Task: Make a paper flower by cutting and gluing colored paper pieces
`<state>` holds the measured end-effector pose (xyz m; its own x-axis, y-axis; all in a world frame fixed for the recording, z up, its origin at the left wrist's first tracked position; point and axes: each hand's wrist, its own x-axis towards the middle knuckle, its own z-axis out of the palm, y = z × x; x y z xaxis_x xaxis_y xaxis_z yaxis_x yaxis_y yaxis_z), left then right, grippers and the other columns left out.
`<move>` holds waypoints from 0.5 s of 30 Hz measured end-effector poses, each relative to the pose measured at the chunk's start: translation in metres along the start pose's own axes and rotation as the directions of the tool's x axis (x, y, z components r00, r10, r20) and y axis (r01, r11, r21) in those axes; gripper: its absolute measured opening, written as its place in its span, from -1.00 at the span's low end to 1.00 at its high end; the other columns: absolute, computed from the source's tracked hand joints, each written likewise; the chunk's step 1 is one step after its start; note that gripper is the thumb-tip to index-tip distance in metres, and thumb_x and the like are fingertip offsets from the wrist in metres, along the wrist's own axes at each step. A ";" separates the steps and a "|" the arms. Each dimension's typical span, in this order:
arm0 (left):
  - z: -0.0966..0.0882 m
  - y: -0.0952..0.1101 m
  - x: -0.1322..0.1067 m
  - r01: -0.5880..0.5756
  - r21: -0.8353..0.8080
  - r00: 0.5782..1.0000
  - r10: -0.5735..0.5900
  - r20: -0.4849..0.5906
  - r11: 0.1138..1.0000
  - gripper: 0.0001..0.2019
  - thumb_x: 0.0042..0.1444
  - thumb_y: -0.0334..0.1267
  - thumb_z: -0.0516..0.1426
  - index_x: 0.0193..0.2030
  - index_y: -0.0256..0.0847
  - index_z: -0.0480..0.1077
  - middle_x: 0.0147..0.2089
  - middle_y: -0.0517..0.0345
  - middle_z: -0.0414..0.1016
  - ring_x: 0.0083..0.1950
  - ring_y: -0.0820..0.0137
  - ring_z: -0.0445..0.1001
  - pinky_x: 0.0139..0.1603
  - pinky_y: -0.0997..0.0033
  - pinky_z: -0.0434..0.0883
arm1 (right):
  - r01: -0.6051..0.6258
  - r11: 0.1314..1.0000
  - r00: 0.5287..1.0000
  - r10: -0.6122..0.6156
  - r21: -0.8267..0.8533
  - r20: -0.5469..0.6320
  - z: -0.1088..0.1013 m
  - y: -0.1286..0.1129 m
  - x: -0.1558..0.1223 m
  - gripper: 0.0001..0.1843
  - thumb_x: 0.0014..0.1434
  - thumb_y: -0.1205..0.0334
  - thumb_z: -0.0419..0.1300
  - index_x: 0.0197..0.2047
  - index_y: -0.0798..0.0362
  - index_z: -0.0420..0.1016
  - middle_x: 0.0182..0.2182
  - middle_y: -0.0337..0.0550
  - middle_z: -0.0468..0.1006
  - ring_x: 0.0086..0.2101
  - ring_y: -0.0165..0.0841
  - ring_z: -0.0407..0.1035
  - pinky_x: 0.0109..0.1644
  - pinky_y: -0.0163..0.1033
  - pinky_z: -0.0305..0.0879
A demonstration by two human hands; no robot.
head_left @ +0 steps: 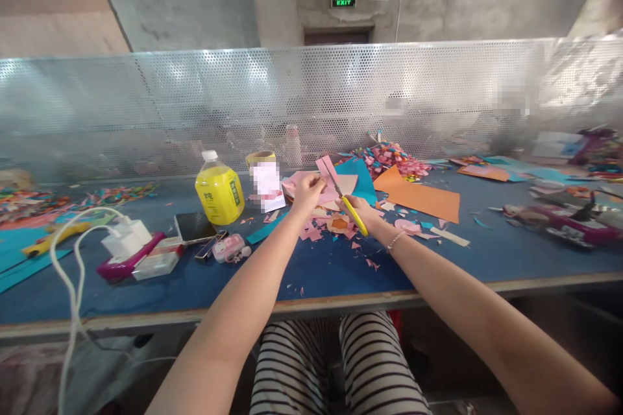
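My left hand [306,193] pinches a pink piece of paper [325,167] and holds it up above the blue table [316,269]. My right hand [359,213] grips yellow-handled scissors [351,207], whose blades reach up into the pink paper. Pink, orange and blue scraps [335,224] lie on the table right under both hands. A bracelet circles my right wrist.
A yellow drink bottle [219,193], a phone [193,225], a white charger with cable [127,237] and small boxes stand at the left. Orange paper [423,198] and a heap of coloured cuttings [389,159] lie behind right. A perforated metal screen [311,97] backs the table.
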<state>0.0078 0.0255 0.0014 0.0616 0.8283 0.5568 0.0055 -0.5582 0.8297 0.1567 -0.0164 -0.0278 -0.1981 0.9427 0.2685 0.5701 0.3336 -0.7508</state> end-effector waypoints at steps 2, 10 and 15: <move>0.000 0.000 0.000 0.007 0.000 1.000 -0.007 -0.010 1.000 -0.87 -0.10 -0.28 0.10 -0.58 -0.25 0.26 -0.63 0.29 0.21 -0.55 0.55 0.22 -0.47 0.51 0.19 | 0.002 1.000 1.000 -0.002 0.015 -0.001 0.001 0.000 0.000 -0.58 0.09 -0.13 -0.06 -0.38 0.08 0.29 -0.60 -0.25 0.38 -0.73 -0.49 0.23 -0.67 -0.40 0.11; 0.000 0.001 0.000 0.016 0.006 1.000 -0.016 -0.001 1.000 -0.84 -0.10 -0.26 0.10 -0.59 -0.25 0.25 -0.62 0.30 0.21 -0.55 0.56 0.22 -0.45 0.51 0.22 | -0.041 0.995 0.999 0.042 0.091 -0.008 0.004 0.002 0.000 -0.59 0.08 -0.14 -0.04 -0.39 0.07 0.27 -0.62 -0.27 0.37 -0.74 -0.50 0.21 -0.71 -0.41 0.09; 0.000 0.001 0.000 0.005 0.015 1.000 -0.005 0.000 1.000 -0.85 -0.10 -0.27 0.10 -0.59 -0.25 0.25 -0.62 0.29 0.21 -0.54 0.55 0.22 -0.47 0.52 0.21 | -0.022 0.995 0.999 0.026 0.093 -0.039 0.005 0.001 0.000 -0.62 0.07 -0.10 -0.01 -0.46 0.08 0.23 -0.64 -0.29 0.33 -0.72 -0.54 0.18 -0.70 -0.44 0.07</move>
<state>0.0078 0.0250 0.0023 0.0621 0.8312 0.5526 0.0207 -0.5546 0.8319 0.1535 -0.0155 -0.0318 -0.1519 0.9501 0.2723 0.4978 0.3116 -0.8094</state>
